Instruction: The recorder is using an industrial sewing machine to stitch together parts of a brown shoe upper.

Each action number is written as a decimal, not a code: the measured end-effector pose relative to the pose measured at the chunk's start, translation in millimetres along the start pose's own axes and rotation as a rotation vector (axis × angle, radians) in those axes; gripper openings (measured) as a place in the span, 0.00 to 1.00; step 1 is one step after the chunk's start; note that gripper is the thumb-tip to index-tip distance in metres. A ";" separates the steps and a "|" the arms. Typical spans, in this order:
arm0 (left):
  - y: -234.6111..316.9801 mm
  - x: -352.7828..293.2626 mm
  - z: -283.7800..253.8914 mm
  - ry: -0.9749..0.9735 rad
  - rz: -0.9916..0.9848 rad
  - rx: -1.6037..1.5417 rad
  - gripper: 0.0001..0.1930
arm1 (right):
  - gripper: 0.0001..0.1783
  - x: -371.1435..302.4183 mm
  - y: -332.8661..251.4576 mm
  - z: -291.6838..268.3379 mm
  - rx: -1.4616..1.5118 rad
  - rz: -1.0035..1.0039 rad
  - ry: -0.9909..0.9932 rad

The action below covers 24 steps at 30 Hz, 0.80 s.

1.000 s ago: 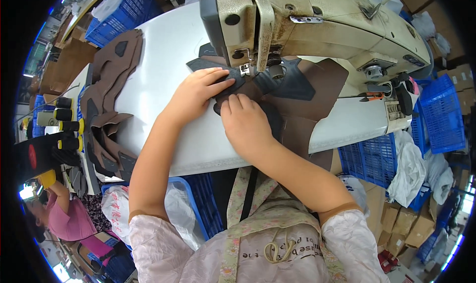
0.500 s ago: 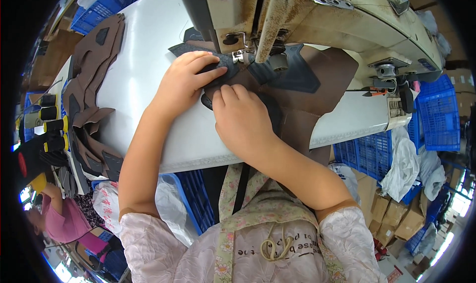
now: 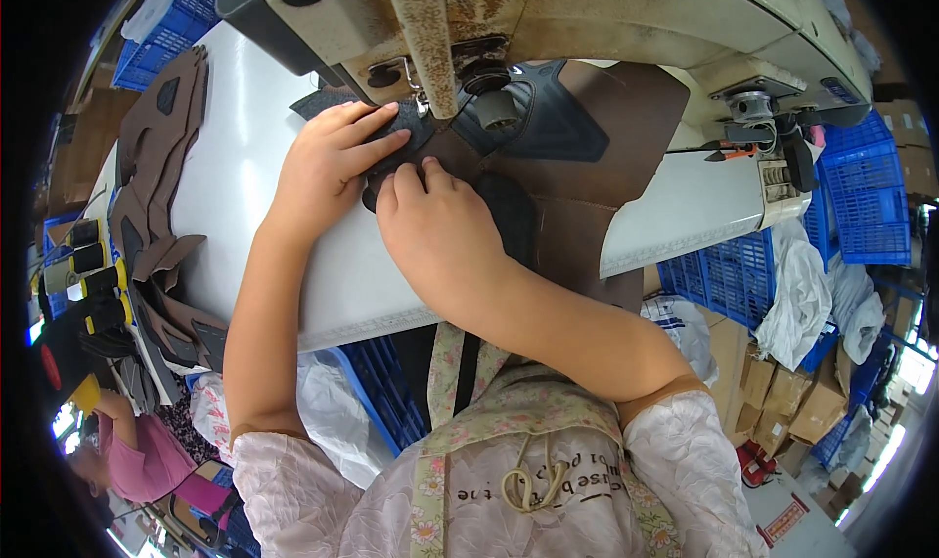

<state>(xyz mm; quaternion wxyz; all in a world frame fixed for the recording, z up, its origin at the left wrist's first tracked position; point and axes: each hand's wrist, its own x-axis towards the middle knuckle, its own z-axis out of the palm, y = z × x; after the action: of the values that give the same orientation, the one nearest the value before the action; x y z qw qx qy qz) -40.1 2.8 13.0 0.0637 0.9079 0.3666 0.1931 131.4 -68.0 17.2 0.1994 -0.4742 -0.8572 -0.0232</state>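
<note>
A large brown leather piece [image 3: 572, 194] with dark blue-black patches [image 3: 562, 133] sewn on lies under the needle area of a sewing machine [image 3: 587, 15]. My left hand [image 3: 328, 167] rests on a dark patch left of the presser foot [image 3: 422, 104], fingers stretched out and thumb apart. Just in front of the foot, my right hand [image 3: 440, 230] has its fingers bent and closed on the brown leather close to a seam. A black padded strip [image 3: 509, 221] runs beside the right hand. The right hand's fingertips and the piece's underside are partly hidden.
Stacked brown leather pieces [image 3: 156, 147] lie along the white table's [image 3: 235, 98] left side, near thread cones [image 3: 88, 257]. Blue crates [image 3: 866, 196], plastic bags [image 3: 797, 294] and cardboard boxes [image 3: 817, 406] stand at right. Another person [image 3: 147, 455] sits at lower left.
The view has shifted, so the machine, leather and both hands appear farther left. Both hands stay on the leather near the presser foot, with little visible movement relative to it.
</note>
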 end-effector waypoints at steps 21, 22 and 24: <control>1.8 -3.9 2.3 -0.008 -0.068 -0.064 0.30 | 0.11 -22.4 50.2 -79.7 0.585 -0.133 -0.112; 2.4 -9.5 0.9 -0.008 -0.090 -0.057 0.30 | 0.10 -34.2 68.1 -94.4 0.616 -0.156 0.141; 2.4 -1.8 0.1 0.022 -0.028 -0.014 0.28 | 0.15 -60.6 96.7 -130.0 0.780 0.406 0.715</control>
<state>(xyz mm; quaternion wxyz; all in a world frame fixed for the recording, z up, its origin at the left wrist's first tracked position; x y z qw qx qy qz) -39.7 -0.2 12.9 0.0687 0.9000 0.3786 0.2046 281.0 -93.4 100.2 0.6382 -0.4834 -0.5732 0.1747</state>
